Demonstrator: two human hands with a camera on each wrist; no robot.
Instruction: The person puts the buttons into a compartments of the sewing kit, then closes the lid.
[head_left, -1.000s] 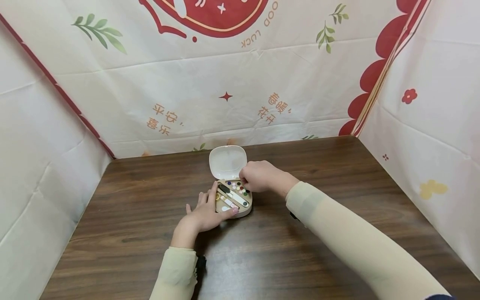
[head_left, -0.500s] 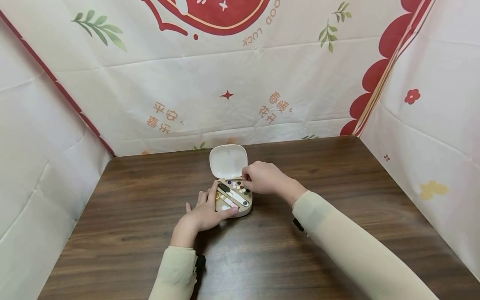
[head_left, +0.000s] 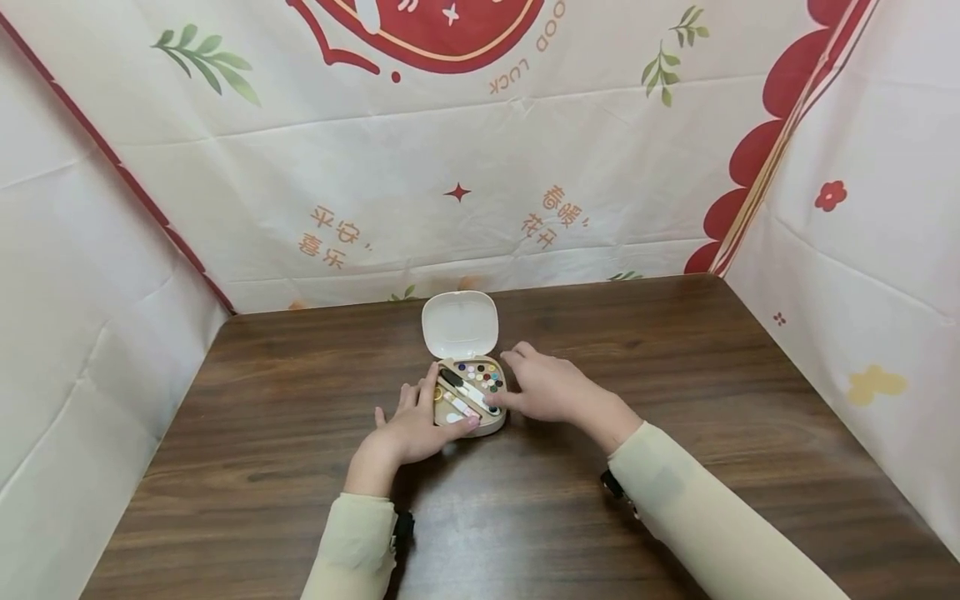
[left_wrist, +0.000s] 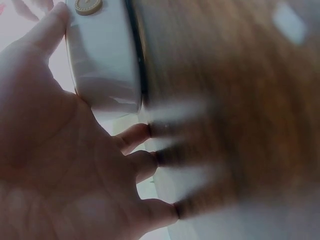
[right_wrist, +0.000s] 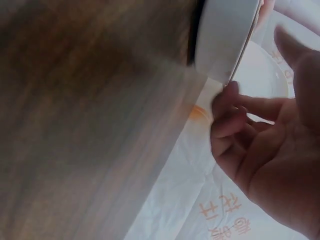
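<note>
An open sewing kit point(head_left: 489, 427) lies on the table, its white lid point(head_left: 460, 325) tipped back. Small coloured round heads point(head_left: 487, 377), a slim white tool with a black end point(head_left: 452, 378) and a gold ring point(head_left: 438, 393) sit in its compartments. My left hand point(head_left: 408, 435) holds the kit's left side, index finger along the left and thumb at the front edge. In the left wrist view, its other fingertips rest on the table. My right hand point(head_left: 551, 387) is at the right side, thumb over the kit, fingers loosely bent, with nothing visible in them.
The dark wooden table point(head_left: 262, 467) carries the kit near its back edge. A printed white cloth point(head_left: 420, 200) hangs behind the table and along both sides. Black straps with small devices point(head_left: 403, 529) sit at the wrists.
My right hand has drawn back from the coloured heads toward the front right, and its bunched fingers have spread apart. The left hand stays at the kit.
</note>
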